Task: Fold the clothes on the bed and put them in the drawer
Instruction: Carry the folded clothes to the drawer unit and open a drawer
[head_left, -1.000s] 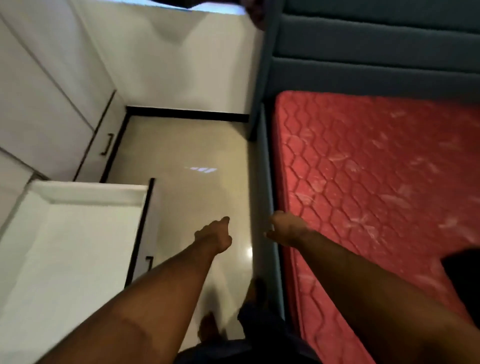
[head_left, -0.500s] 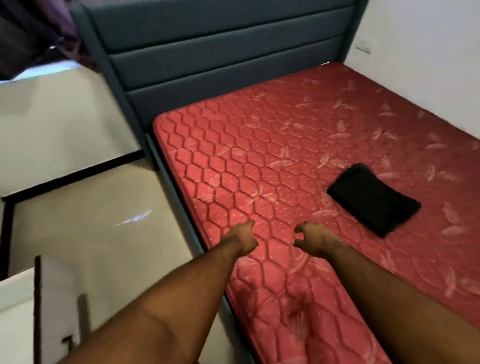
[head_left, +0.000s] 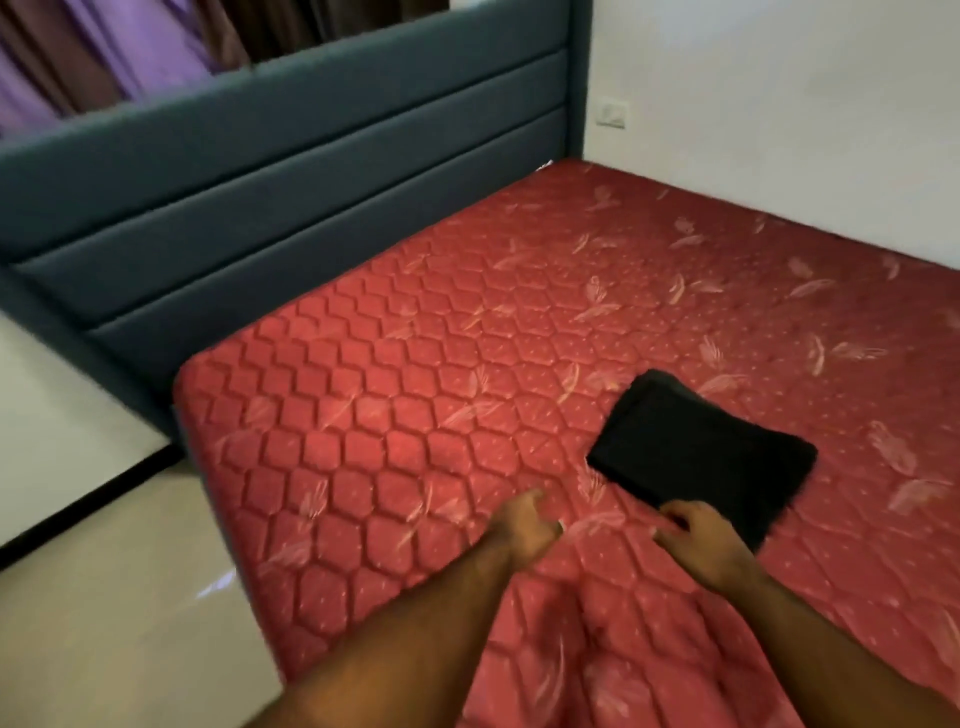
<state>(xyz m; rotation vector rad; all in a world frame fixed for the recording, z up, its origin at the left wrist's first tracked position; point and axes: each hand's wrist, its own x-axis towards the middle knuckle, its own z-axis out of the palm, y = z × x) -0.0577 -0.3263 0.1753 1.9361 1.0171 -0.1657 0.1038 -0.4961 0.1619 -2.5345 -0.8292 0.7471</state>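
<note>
Two bare forearms reach out over the red quilted mattress (head_left: 415, 415), where half a second ago they hung nearer its left edge and a second ago over the floor beside the bed. The folded black cloth (head_left: 701, 452) lies flat on the mattress at about two o'clock from the hands; a second ago only a dark corner of it showed at the frame's right edge, and it now sits nearer the middle of the view. The right hand (head_left: 706, 545) has come up to the cloth's near edge, its curled fingertips (head_left: 675, 517) at or just touching that edge; whether they grip it I cannot tell, though the hand holds nothing lifted. Half a second ago this hand was well apart from the cloth. The left hand (head_left: 524, 525) hovers over bare mattress at about nine o'clock from the right hand, fingers loosely curled and empty, near but apart from the cloth. The open white drawer seen a second ago at the lower left has gone out of view. The dark padded headboard (head_left: 260, 182) runs across at eleven o'clock, purple curtains (head_left: 104, 52) above it, a white wall (head_left: 805, 130) with a socket plate (head_left: 613, 113) at one o'clock, and pale floor (head_left: 104, 597) at eight o'clock.
</note>
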